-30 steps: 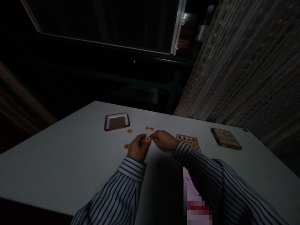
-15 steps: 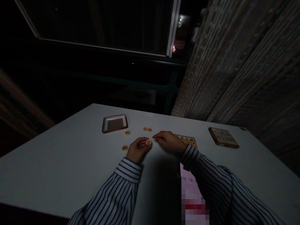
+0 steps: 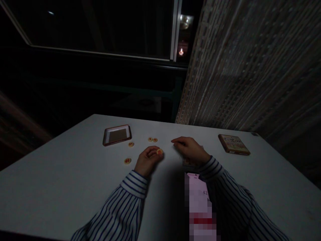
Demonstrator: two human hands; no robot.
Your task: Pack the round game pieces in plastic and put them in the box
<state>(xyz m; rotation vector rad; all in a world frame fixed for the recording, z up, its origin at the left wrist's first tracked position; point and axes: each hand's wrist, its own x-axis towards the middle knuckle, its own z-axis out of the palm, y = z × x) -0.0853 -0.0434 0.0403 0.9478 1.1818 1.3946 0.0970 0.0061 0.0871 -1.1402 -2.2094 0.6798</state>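
Observation:
Between the thumb and fingers of my left hand (image 3: 148, 161) is a round Chinese chess piece (image 3: 159, 152) with a red character facing up. My right hand (image 3: 192, 150) is off to the right, above a tray of pieces (image 3: 186, 164) that it mostly hides. Its index finger stretches to the left, and no piece shows at its tip. Left of my left hand lie a chess piece (image 3: 127, 161) with a red character and another piece (image 3: 131, 144) farther back. Two more pieces, one of them this chess piece (image 3: 150, 139), lie side by side beyond my left hand.
An open shallow box lid (image 3: 105, 136) lies at the back left of the white table (image 3: 75, 174). A flat decorated box (image 3: 234, 144) is at the right. Below my right hand lies a lit phone (image 3: 198, 197), partly blurred. A string curtain (image 3: 225, 67) hangs behind.
My right hand has moved right, away from my left hand, and now covers most of the tray. My left hand keeps holding its chess piece. The view has shifted slightly.

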